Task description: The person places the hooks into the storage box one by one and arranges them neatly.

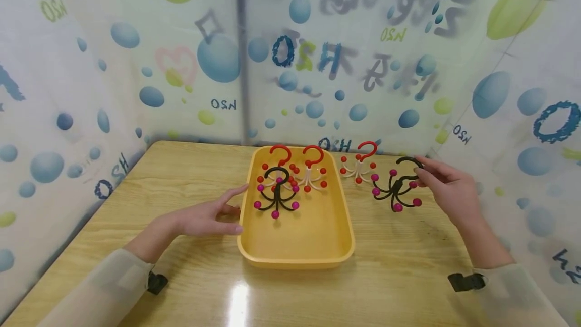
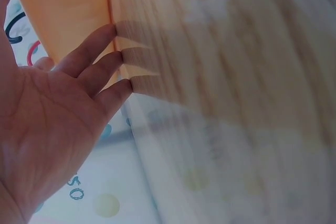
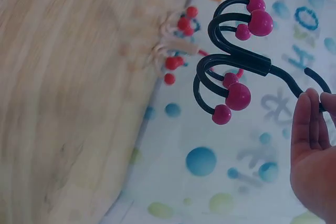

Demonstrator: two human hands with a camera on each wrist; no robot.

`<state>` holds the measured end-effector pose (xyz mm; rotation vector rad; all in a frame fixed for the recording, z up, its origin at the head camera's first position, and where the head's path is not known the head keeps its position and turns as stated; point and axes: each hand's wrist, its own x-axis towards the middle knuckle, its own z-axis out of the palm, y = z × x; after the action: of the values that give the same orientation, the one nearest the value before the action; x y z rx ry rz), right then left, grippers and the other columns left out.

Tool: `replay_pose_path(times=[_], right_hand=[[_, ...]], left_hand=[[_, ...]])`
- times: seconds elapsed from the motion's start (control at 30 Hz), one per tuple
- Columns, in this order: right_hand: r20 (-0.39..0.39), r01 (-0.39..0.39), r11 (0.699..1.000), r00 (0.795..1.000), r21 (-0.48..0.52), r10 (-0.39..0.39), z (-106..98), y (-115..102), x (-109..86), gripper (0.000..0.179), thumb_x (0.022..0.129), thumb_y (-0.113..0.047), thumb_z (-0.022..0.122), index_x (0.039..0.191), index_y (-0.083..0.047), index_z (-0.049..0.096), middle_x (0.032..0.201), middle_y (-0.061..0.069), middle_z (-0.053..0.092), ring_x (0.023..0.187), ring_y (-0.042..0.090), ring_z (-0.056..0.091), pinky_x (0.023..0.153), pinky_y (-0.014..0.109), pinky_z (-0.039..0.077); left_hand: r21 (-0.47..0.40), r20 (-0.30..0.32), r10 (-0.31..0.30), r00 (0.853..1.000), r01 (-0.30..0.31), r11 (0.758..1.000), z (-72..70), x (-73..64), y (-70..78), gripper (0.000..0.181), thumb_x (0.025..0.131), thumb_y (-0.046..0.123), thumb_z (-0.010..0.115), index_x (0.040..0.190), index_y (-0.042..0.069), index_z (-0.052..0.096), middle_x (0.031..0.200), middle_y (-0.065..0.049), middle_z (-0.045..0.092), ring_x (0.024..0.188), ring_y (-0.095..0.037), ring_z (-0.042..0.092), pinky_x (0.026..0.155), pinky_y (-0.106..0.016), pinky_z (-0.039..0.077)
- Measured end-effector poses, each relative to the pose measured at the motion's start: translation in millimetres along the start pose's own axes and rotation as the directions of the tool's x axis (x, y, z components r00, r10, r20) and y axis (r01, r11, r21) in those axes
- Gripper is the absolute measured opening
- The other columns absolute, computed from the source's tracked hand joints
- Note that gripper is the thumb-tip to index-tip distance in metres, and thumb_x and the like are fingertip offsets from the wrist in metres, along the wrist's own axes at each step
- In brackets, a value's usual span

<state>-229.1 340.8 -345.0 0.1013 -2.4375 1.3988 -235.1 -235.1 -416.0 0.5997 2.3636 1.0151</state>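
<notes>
My right hand (image 1: 449, 193) pinches the curved top of a black multi-arm hook (image 1: 397, 188) with magenta ball tips. The right wrist view shows this black hook (image 3: 252, 61) held clear of the tabletop. My left hand (image 1: 204, 220) is at the left side of a yellow tray (image 1: 297, 262), thumb and fingers spread along its wall; nothing is gripped. Inside the tray stand another black hook (image 1: 277, 195) with magenta tips and two white hooks with red tops and red balls, one nearer the middle (image 1: 308, 175), the other partly hidden behind the black one.
Just right of the tray, a third white hook (image 1: 359, 169) with a red top stands on the wooden table (image 1: 190, 261). Printed curtain-like walls (image 1: 181, 115) with blue and green spots enclose the table at the back and sides.
</notes>
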Motion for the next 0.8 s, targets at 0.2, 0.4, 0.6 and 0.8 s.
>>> replay_pose_path(times=[0.2,0.4,0.6,0.8], right_hand=[[0.033,0.118,0.992,0.992,0.043,-0.119,22,-28,-6.3,0.039,0.107,-0.022,0.075,0.144,-0.009,0.074,0.093,-0.018,0.08,0.084,-0.001,0.076,0.064,0.016,0.054],[0.065,0.216,0.971,0.973,0.097,-0.223,45,-51,-9.2,0.036,0.107,-0.014,0.073,0.142,-0.006,0.074,0.097,-0.012,0.08,0.083,0.001,0.077,0.078,0.015,0.062],[0.113,0.233,0.964,0.962,0.129,-0.248,71,-65,-6.7,0.034,0.107,-0.013,0.073,0.14,-0.006,0.075,0.101,-0.018,0.08,0.085,0.002,0.078,0.079,0.018,0.064],[0.168,0.182,0.974,0.965,0.133,-0.203,98,-71,-1.9,0.034,0.107,-0.025,0.075,0.141,-0.018,0.077,0.106,-0.007,0.081,0.089,0.012,0.077,0.069,0.019,0.059]], left_hand=[[-0.003,-0.002,0.004,1.0,-0.004,1.0,0.3,-0.4,-0.8,0.106,0.102,0.054,0.076,0.177,0.04,0.002,0.168,-0.02,0.051,0.158,-0.047,0.045,0.127,-0.076,0.03],[-0.007,0.0,0.012,1.0,-0.012,1.0,0.3,-0.4,-1.3,0.106,0.102,0.054,0.075,0.177,0.038,0.002,0.169,-0.021,0.05,0.157,-0.047,0.046,0.127,-0.075,0.032],[0.013,-0.008,-0.002,1.0,0.002,1.0,1.1,-0.6,-0.8,0.105,0.102,0.056,0.075,0.177,0.04,0.002,0.168,-0.021,0.051,0.158,-0.047,0.045,0.127,-0.076,0.03],[0.009,-0.005,0.0,1.0,0.0,1.0,1.1,-0.7,-1.5,0.105,0.102,0.055,0.075,0.177,0.04,0.002,0.168,-0.021,0.051,0.158,-0.047,0.046,0.127,-0.076,0.03]])
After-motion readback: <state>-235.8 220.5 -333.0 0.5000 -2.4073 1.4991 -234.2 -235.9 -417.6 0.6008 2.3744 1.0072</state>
